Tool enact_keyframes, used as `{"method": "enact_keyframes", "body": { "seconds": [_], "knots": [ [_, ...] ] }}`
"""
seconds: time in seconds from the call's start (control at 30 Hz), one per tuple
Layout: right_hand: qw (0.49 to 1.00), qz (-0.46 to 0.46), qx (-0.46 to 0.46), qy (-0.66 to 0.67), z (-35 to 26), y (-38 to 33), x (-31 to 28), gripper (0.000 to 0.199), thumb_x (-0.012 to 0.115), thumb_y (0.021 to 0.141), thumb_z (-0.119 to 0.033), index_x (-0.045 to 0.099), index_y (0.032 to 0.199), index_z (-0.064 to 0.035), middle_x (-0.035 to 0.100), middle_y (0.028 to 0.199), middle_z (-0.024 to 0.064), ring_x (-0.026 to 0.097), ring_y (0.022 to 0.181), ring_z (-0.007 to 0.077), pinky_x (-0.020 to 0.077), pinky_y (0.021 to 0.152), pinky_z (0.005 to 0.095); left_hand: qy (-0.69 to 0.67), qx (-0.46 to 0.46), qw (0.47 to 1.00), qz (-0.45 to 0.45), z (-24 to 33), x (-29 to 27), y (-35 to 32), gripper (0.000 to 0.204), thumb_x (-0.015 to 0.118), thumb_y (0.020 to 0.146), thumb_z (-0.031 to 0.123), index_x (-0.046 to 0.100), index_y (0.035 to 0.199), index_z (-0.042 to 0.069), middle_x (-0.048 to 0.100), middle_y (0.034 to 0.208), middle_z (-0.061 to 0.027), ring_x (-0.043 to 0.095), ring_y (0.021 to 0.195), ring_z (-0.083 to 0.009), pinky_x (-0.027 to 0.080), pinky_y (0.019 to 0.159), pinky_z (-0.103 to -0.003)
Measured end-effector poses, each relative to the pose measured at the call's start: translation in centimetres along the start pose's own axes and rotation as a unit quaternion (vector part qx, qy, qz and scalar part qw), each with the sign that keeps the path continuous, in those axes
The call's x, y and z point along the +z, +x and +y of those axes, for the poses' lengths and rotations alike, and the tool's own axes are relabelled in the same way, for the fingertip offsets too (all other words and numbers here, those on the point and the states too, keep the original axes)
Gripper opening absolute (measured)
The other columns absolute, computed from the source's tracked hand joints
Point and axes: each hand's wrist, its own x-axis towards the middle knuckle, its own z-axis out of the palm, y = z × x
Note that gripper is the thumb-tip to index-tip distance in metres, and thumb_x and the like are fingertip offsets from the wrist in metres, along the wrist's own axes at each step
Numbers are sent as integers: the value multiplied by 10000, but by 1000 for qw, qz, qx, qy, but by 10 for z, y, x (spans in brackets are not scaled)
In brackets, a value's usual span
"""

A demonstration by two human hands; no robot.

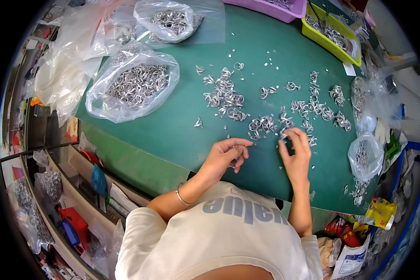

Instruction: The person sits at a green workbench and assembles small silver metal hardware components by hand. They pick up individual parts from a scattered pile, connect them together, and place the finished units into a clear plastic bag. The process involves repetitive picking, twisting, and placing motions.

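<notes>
Small silver metal rings [225,95] lie in loose heaps across the green table mat [172,130]. My left hand [226,156] rests on the mat with its fingers curled around one metal ring [233,163]. My right hand [296,151] is just right of it, fingertips pinching at a small cluster of rings [286,127] near the mat's front. A silver bangle sits on my left wrist [182,196].
Clear plastic bags of rings lie at the left [133,86], top [170,19] and right [365,156]. A yellow-green tray [331,35] and a purple tray [275,7] stand at the back. Shelves with clutter lie below the table's left edge.
</notes>
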Motion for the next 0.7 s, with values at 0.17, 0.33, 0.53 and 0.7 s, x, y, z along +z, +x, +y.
{"method": "enact_keyframes", "body": {
  "seconds": [0.17, 0.33, 0.53, 0.7],
  "knots": [
    [870, 69, 228, 431, 17, 0, -21, 178, 500, 882, -17, 527, 1047, 42, 586, 938, 92, 546, 715, 112, 424, 605, 221, 303, 131, 943, 41, -2, 9, 5, 240, 485, 869, 26, 578, 1090, 39, 539, 981, -40, 501, 549, -98, 446, 492, -250],
    [724, 25, 319, 612, 12, 4, -31, 181, 489, 897, -64, 547, 1024, 51, 573, 886, 68, 534, 719, 127, 417, 593, 240, 628, 261, 728, 86, 9, 28, 18, 303, 550, 820, 21, 551, 1113, 101, 472, 1144, -80, 566, 588, -239, 484, 535, -344],
    [995, 13, 25, -99, 4, 3, -18, 277, 692, 718, -55, 604, 981, -47, 504, 781, 58, 523, 723, 226, 427, 597, 339, 695, 267, 663, 78, 1, 27, 36, 185, 582, 791, 25, 540, 965, 73, 448, 1208, -97, 600, 670, -312, 490, 562, -384],
    [989, -65, 63, -120, 2, 0, -31, 229, 733, 644, -76, 628, 842, -29, 506, 738, 89, 540, 737, 264, 441, 620, 377, 625, 298, 716, 88, 6, 15, 38, 143, 551, 780, -7, 528, 914, 39, 523, 1068, -96, 586, 750, -320, 484, 598, -413]
  ]
}}
